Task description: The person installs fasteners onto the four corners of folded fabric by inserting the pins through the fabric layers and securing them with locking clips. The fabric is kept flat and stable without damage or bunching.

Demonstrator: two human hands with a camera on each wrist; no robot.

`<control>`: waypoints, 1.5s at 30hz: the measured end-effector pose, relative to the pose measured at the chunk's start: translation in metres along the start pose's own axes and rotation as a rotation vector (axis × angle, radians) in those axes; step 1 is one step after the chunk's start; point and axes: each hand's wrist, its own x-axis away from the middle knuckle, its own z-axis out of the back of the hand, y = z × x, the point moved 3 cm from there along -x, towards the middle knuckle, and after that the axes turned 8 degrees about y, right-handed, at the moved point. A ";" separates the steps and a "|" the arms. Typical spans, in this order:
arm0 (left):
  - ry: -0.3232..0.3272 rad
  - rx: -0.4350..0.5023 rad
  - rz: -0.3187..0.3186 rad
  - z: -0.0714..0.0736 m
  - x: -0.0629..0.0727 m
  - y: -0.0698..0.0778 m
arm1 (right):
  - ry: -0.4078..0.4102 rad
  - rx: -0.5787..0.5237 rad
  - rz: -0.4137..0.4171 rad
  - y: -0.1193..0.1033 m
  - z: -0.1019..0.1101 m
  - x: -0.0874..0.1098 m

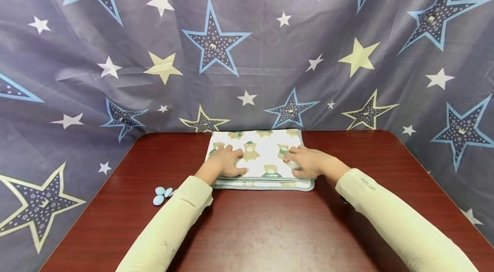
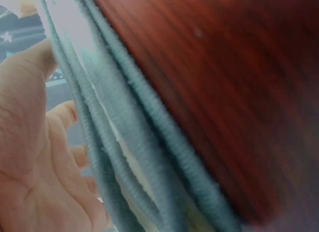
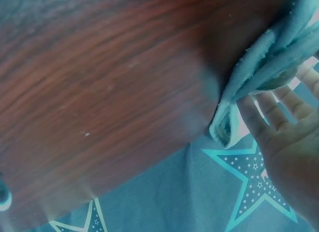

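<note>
- The cloth (image 1: 266, 158) lies folded at the far side of the table (image 1: 254, 229), around its middle, directly under both hands
- Left hand (image 1: 225, 162) rests on the cloth's left part, thumb spread away from the fingers; they lie loosely on the upper layer, and I see no pinch
- Right hand (image 1: 308, 161) lies over the cloth's right edge, fingertips on the top; in the right wrist view its fingers reach out fairly straight, not wrapped round the fold
- Neither hand is nearer: both touch the cloth, one at each end, with the bear print between them
- The cloth's long axis looks to run left to right, from hand to hand, with its near edge facing the person
- That near edge shows stacked layers with grey edging (image 2: 152, 167); the lowest layer juts out past the upper one toward the person
- The left wrist view shows the left palm beside these layers; whether the thumb goes between any of them, I cannot tell
- No container shows; the blue pieces (image 1: 158, 200) lie loose on the table, left of the cloth, nearer the person, close together beside the left sleeve (image 1: 166, 225), which may hide part of them
</note>
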 end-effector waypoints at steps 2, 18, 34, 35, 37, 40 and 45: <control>-0.001 0.002 -0.003 -0.001 0.001 0.001 | 0.000 0.003 0.000 -0.001 0.000 0.002; 0.019 0.023 -0.018 -0.001 0.012 0.011 | 0.017 0.017 0.019 -0.002 0.002 0.013; 0.027 0.017 -0.020 -0.002 0.016 0.025 | 0.042 -0.009 0.016 0.000 0.002 0.033; 0.025 0.019 -0.022 -0.002 0.017 0.026 | 0.043 -0.009 0.018 0.000 0.003 0.033; 0.026 0.025 -0.031 0.000 0.019 0.027 | 0.045 -0.011 0.022 -0.001 0.003 0.035; 0.022 0.028 -0.045 0.001 0.021 0.028 | 0.046 -0.013 0.023 -0.001 0.002 0.037; -0.007 0.022 -0.043 0.001 0.021 0.029 | 0.045 -0.031 0.026 -0.001 0.001 0.038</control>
